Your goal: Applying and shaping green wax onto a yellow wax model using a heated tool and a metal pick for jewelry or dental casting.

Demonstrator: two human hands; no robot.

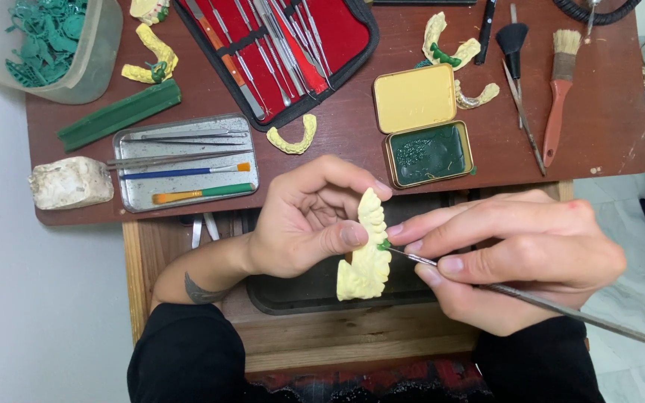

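Below the brown table's [337, 127] near edge, my left hand [304, 220] grips the yellow dental cast [367, 257]; my right hand [509, 257] pinches a metal carving tool [531, 298] against it.

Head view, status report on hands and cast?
Left hand grips pale yellow dental cast. Right hand grips thin metal tool, tip on green wax. Nothing obstructing.

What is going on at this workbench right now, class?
A person holds a pale yellow dental cast upright in the left hand, pinched between thumb and fingers. The right hand grips a thin metal tool like a pen, its tip touching a small green spot on the cast's edge. On the brown table behind lie an open tin of green wax, a red case of instruments, a metal tray of brushes and more casts.
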